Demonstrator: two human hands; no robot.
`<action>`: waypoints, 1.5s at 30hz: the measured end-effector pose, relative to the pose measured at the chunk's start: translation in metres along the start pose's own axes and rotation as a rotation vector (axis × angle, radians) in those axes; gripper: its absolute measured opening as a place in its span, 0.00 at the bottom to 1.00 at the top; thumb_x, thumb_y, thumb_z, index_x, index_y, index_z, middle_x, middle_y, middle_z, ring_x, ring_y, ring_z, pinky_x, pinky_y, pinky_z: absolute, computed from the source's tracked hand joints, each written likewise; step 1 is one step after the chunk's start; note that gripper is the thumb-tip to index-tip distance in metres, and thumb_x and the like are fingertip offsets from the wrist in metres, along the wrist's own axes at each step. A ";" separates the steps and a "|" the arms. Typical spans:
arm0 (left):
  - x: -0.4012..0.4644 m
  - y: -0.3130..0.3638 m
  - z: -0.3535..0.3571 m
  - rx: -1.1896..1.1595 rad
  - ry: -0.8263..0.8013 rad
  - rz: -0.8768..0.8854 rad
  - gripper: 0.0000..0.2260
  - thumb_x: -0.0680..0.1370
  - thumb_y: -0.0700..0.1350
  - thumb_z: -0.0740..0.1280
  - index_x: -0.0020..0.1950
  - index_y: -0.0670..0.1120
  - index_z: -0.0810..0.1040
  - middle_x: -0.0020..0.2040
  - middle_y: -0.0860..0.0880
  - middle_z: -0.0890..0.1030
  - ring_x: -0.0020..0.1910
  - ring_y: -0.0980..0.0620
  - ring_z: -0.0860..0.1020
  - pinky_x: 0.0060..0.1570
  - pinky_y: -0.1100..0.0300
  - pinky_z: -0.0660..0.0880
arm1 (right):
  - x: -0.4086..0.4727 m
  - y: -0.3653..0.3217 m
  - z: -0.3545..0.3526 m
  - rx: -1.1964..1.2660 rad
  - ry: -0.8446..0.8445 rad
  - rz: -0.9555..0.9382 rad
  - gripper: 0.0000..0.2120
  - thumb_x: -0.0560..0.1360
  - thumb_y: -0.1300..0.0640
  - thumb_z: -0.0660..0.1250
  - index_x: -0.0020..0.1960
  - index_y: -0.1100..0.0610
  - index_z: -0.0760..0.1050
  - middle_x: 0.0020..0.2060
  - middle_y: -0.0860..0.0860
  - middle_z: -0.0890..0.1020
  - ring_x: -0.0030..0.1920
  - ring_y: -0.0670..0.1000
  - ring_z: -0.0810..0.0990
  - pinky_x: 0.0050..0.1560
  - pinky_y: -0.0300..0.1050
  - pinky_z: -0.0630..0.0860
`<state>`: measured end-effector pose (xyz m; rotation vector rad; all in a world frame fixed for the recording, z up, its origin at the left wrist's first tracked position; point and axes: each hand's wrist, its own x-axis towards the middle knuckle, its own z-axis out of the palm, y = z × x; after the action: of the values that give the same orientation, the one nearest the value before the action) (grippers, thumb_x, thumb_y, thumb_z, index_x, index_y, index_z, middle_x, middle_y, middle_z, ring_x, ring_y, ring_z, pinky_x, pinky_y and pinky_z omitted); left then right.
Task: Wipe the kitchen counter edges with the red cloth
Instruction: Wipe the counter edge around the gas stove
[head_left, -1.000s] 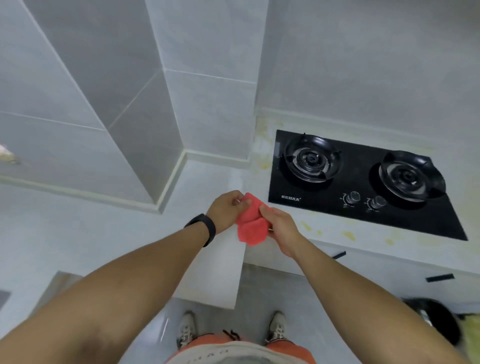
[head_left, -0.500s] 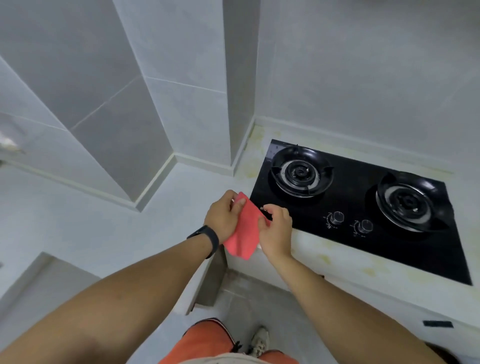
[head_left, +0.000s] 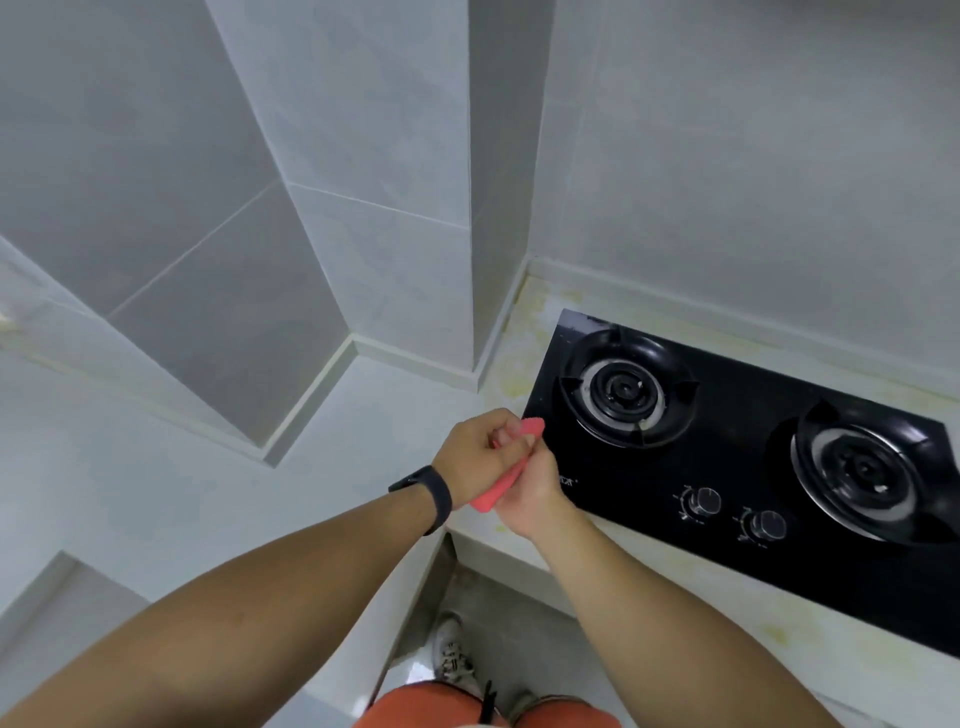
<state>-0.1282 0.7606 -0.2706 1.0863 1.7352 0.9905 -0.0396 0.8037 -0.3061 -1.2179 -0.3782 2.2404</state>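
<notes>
1. Red cloth: we log it as folded or rolled into a narrow strip, held between both hands above the front corner of the desk, just beside the left end of the black hob. It is not yet on any edge.
2. Left hand: fingers curled round the upper part of the cloth, a corner of which pokes out past the knuckles. A black wristband sits on this wrist.
3. Right hand: pinching or gripping the lower part of the cloth; we see mostly the back of the hand, so the exact finger hold is hidden.
4. Reason for the hold, in our judgement: the two hands are gathering the cloth into a compact pad so that one hand can press it along the desk rim.
5. Desk front edge: yellowish stains show on the pale surface in front of the hob and in the corner behind it; we judge the wiping has barely begun here.
6. Containers: we record none in view. The hob carries two burners and two knobs, nothing standing on them.
7. Below: shoes on the floor, orange shorts at the bottom edge.
</notes>
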 end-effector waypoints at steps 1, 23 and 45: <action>0.005 0.001 -0.001 -0.065 -0.029 -0.030 0.08 0.81 0.49 0.70 0.45 0.47 0.81 0.36 0.48 0.83 0.35 0.55 0.81 0.39 0.63 0.78 | 0.004 -0.008 -0.001 0.024 0.000 -0.014 0.31 0.85 0.41 0.53 0.39 0.58 0.85 0.40 0.56 0.86 0.42 0.54 0.87 0.48 0.50 0.82; 0.111 -0.119 -0.028 0.460 0.318 -0.440 0.06 0.80 0.51 0.60 0.48 0.52 0.76 0.45 0.52 0.80 0.44 0.48 0.78 0.46 0.47 0.79 | 0.169 0.019 -0.051 -2.088 0.212 -0.712 0.32 0.85 0.42 0.51 0.83 0.60 0.57 0.82 0.57 0.60 0.82 0.59 0.56 0.82 0.58 0.47; 0.187 -0.171 -0.002 0.737 0.550 -0.391 0.12 0.76 0.48 0.58 0.59 0.50 0.68 0.61 0.47 0.69 0.63 0.42 0.64 0.66 0.43 0.62 | 0.254 -0.038 -0.035 -2.117 0.196 -0.827 0.32 0.85 0.44 0.48 0.83 0.61 0.54 0.82 0.58 0.59 0.83 0.60 0.54 0.82 0.59 0.49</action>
<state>-0.2267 0.8807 -0.4707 0.8680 2.7656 0.4055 -0.1078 0.9839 -0.4790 -1.3735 -2.7645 0.3172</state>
